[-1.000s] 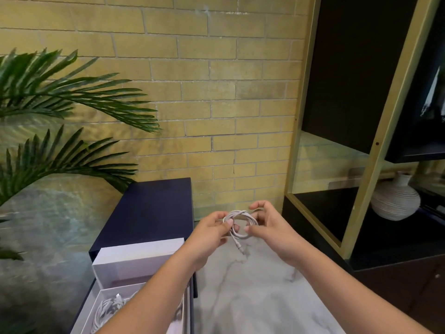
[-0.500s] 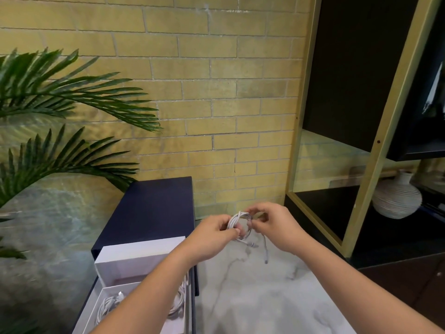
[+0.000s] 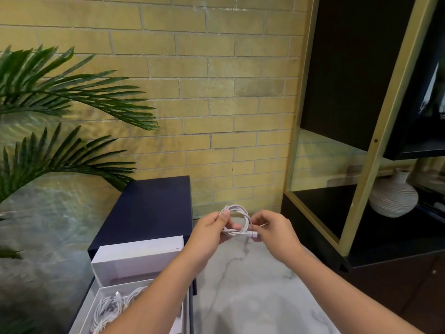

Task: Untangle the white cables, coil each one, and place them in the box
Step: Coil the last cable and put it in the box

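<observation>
A white cable (image 3: 241, 218) wound into a small coil hangs in the air above the marble table (image 3: 252, 292). My left hand (image 3: 210, 231) grips the coil's left side, thumb on top. My right hand (image 3: 274, 229) pinches the cable's plug end at the coil's lower right. The open white box (image 3: 134, 259) sits at the lower left, partly hidden by my left forearm. Inside it lie other coiled white cables (image 3: 108, 309).
A dark blue box lid (image 3: 149, 208) lies behind the white box. Palm fronds (image 3: 60, 97) reach in from the left. A black and gold shelf unit (image 3: 361, 165) with a white ribbed vase (image 3: 393, 197) stands at the right. A brick wall (image 3: 204, 92) closes the back.
The loose tail that hung below the coil has been wrapped in. My right hand now pinches the plug end against the coil. Both hands stay at about the same spot.
</observation>
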The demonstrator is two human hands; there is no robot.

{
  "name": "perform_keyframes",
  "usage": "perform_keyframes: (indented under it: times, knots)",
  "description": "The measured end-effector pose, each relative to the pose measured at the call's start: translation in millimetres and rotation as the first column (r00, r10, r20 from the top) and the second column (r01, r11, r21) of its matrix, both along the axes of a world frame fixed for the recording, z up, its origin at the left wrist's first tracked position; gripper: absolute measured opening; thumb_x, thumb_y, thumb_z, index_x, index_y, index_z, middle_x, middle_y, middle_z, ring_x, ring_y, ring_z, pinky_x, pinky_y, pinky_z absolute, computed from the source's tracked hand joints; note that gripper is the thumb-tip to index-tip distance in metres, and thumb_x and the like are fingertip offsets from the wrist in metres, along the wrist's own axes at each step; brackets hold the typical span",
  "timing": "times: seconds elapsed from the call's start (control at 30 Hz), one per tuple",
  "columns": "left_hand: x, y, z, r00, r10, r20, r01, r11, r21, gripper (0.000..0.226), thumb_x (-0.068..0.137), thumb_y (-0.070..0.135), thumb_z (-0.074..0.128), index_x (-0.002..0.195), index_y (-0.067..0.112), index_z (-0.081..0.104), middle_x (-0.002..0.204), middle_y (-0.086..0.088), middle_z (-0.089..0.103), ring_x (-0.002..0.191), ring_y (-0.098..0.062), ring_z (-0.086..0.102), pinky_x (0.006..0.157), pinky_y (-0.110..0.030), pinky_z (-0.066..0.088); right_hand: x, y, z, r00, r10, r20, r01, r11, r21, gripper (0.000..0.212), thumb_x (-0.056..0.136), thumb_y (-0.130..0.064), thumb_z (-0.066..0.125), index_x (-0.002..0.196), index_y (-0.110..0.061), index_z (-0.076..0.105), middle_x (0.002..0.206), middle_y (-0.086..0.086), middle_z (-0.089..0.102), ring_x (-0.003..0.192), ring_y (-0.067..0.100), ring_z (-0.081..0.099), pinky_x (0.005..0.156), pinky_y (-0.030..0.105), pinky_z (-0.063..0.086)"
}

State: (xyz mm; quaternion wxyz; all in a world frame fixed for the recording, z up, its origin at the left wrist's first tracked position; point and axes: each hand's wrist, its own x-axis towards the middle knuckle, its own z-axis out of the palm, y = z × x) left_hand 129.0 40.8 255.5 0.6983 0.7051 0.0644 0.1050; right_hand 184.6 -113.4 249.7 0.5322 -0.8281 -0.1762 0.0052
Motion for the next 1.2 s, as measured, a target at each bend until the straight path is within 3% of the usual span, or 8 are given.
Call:
perform_keyframes:
  times: [0.1,0.2,0.37,0.53,0.73,0.83,1.07,1.2]
  knots:
    - [-2,-5,1,1.000,-0.012,-0.013,0.009,0.986,-0.164,0.036,0.100,0.027,0.046,0.077,0.007,0.065,0.081,-0.007,0.071,0.077,-0.014,0.066,0.081,-0.023,0.056,-6,10,1,0.955,0.075,-0.288,0.067,0.888,0.455,0.017,0.094,0.001,0.050,0.096,0.002,0.066,0.095,0.020,0.070,0.086,0.023,0.069,0.075,0.025,0.058]
    - [-1,-5,1,1.000,0.022,-0.015,-0.023,0.993,-0.113,0.032,0.099,0.032,0.048,0.080,0.012,0.065,0.088,-0.001,0.069,0.086,-0.012,0.061,0.084,-0.026,0.050,-11,15,3,0.867,0.272,-0.418,0.128,0.689,0.713,0.026,0.099,-0.005,0.039,0.108,0.003,0.063,0.103,0.025,0.069,0.099,0.032,0.067,0.091,0.037,0.054]
    - [-4,-4,0,0.998,0.055,-0.007,-0.055,0.998,0.020,0.029,0.100,0.036,0.045,0.090,0.022,0.068,0.094,0.011,0.068,0.094,-0.006,0.059,0.079,-0.026,0.045,-15,22,-3,0.904,0.232,-0.358,0.077,0.735,0.673,0.030,0.088,-0.005,0.064,0.117,-0.002,0.058,0.107,0.019,0.069,0.096,0.025,0.069,0.085,0.034,0.055]
    - [-7,5,-4,0.999,0.005,-0.040,-0.007,0.999,-0.052,0.023,0.100,0.031,0.048,0.099,0.023,0.070,0.099,0.002,0.073,0.092,-0.011,0.064,0.086,-0.027,0.049,-19,26,-2,0.911,0.220,-0.349,0.079,0.737,0.671,0.024,0.088,0.002,0.060,0.112,-0.002,0.055,0.103,0.021,0.067,0.087,0.024,0.069,0.077,0.032,0.055]
    - [-13,14,-3,0.999,-0.010,0.032,0.011,0.999,-0.034,0.015,0.093,0.013,0.060,0.095,0.012,0.074,0.093,0.000,0.076,0.089,-0.009,0.069,0.080,-0.018,0.054,-22,32,-2,0.874,0.283,-0.394,0.137,0.635,0.760,0.027,0.090,0.006,0.055,0.114,-0.006,0.053,0.105,0.019,0.068,0.087,0.024,0.068,0.074,0.031,0.052]
    - [-16,20,-7,0.999,-0.020,0.042,0.022,0.999,-0.049,0.015,0.091,0.008,0.061,0.101,0.004,0.072,0.096,-0.006,0.075,0.090,-0.013,0.069,0.082,-0.022,0.055,-26,34,-1,0.881,0.277,-0.384,0.116,0.661,0.741,0.026,0.090,0.005,0.055,0.113,-0.006,0.054,0.104,0.018,0.067,0.088,0.025,0.066,0.076,0.033,0.052]
    - [-25,23,-7,0.996,-0.086,0.003,0.082,0.942,-0.325,0.027,0.088,-0.004,0.060,0.113,0.006,0.064,0.106,-0.011,0.072,0.088,-0.015,0.071,0.072,-0.019,0.056,-31,34,-3,0.872,0.303,-0.384,0.100,0.657,0.747,0.022,0.090,0.004,0.056,0.111,-0.004,0.055,0.100,0.018,0.068,0.087,0.024,0.067,0.077,0.032,0.055]
    - [-26,21,-9,0.995,-0.085,-0.050,0.071,0.968,-0.242,0.024,0.089,-0.006,0.058,0.110,0.005,0.065,0.096,-0.006,0.073,0.080,-0.012,0.071,0.071,-0.019,0.056,-31,30,-9,0.895,0.252,-0.368,0.067,0.739,0.670,0.020,0.089,0.000,0.061,0.107,-0.005,0.059,0.089,0.011,0.069,0.081,0.021,0.068,0.072,0.029,0.054]
